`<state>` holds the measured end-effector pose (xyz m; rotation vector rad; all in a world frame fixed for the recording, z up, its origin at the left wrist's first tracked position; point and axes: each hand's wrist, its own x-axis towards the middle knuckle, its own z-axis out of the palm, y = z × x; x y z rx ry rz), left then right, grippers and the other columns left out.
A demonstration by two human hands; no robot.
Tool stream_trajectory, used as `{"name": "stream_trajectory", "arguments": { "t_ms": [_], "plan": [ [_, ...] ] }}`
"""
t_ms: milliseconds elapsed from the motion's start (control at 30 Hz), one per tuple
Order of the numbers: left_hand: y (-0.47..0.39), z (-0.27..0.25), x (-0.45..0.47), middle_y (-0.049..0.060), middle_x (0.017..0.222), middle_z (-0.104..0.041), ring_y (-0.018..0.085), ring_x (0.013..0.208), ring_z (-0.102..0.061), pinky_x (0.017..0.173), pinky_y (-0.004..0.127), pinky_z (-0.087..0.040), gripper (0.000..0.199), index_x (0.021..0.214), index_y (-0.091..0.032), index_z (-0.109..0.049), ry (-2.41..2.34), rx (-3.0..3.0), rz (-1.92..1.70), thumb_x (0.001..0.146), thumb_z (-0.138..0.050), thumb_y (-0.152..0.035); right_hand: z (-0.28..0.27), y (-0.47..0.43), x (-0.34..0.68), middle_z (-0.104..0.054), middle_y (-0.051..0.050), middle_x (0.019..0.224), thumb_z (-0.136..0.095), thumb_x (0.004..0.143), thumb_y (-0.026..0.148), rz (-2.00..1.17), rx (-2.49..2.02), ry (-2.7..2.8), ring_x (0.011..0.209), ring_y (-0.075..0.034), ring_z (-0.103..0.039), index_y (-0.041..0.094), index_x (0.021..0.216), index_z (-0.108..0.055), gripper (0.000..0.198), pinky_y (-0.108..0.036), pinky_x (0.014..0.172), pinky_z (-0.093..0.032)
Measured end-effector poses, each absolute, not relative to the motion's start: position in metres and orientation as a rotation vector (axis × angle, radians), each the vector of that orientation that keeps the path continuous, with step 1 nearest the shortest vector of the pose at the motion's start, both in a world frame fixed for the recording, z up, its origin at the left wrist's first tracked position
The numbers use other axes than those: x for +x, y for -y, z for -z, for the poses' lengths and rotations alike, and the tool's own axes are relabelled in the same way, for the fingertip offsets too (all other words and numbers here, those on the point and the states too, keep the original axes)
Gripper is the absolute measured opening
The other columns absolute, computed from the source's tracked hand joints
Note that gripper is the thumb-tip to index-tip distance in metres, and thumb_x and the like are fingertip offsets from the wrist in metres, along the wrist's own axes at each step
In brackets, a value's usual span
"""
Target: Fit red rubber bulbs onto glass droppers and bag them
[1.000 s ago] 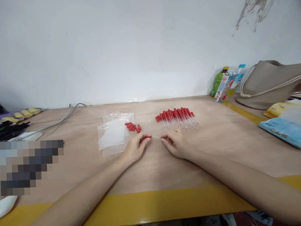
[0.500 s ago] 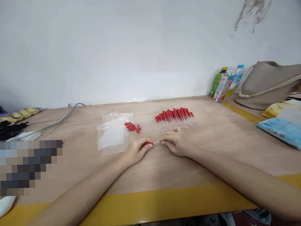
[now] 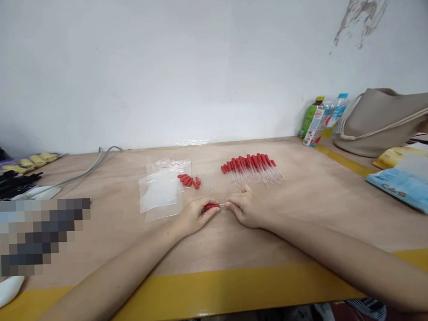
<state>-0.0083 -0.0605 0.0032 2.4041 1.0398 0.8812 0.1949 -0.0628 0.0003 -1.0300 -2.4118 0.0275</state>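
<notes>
Head view is showing you working with both hands close together over the middle of the tabletop (image 3: 217,249). Your left hand (image 3: 196,215) is gripping a red bulb (image 3: 212,206), its fingers closing around it with the thumb along the near side. Your right hand (image 3: 249,209) is pinching a thin clear tube (image 3: 221,205) between thumb and fingers, and only a short length of that tube is showing between your two hands, lying in line with the bulb and meeting its end. You are holding both pieces about level, low over the surface; whether they are touching it, you cannot tell from here.

Just beyond your left hand, loose red bulbs (image 3: 188,181) are lying in a small heap at the edge of some overlapping clear plastic bags (image 3: 159,193), and a few bare clear tubes (image 3: 207,182) are resting beside the heap. Beyond your right hand, a row of red-topped tubes (image 3: 249,164) is lying with the red ends toward the wall (image 3: 161,64) and the clear stems pointing your way. Farther right, bottles (image 3: 308,122) are standing near a grey bag (image 3: 381,119), and a blue packet (image 3: 401,189) is lying nearer you.
</notes>
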Motion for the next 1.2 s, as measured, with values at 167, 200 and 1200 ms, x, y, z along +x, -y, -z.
{"name": "stream_trajectory", "arguments": {
  "t_ms": [167,200,1200],
  "plan": [
    [0.057,-0.008,-0.009,0.002,0.082,-0.066,0.013,0.073,-0.061,0.066,0.024,-0.048,0.015,0.091,-0.017,-0.060,-0.980,2.507,-0.913,0.083,-0.052,-0.027,-0.015,0.066,0.193,-0.064,-0.002,0.072,-0.036,0.089,0.023,-0.080,-1.096,2.468,0.062,-0.011,-0.048,0.016,0.073,-0.058,0.028,-0.030,0.070,-0.025],
    [0.056,-0.010,-0.009,0.003,0.082,-0.065,0.013,0.073,-0.060,0.066,0.025,-0.048,0.015,0.091,-0.017,-0.060,-0.955,2.545,-0.928,0.083,-0.052,-0.026,-0.019,0.067,0.194,-0.064,-0.002,0.073,-0.037,0.088,0.025,-0.067,-1.106,2.477,0.065,-0.012,-0.049,0.016,0.073,-0.058,0.028,-0.030,0.071,-0.025],
    [0.021,-0.005,-0.035,0.005,0.090,-0.051,0.020,0.087,-0.053,0.077,0.033,-0.045,0.024,0.102,-0.020,-0.053,-1.636,2.564,-0.986,0.079,-0.053,-0.026,-0.022,-0.023,0.163,-0.065,-0.007,0.074,-0.040,0.081,0.037,0.065,-1.869,1.941,0.074,-0.021,-0.059,0.017,0.074,-0.062,0.030,-0.038,0.078,-0.026]
  ]
}}
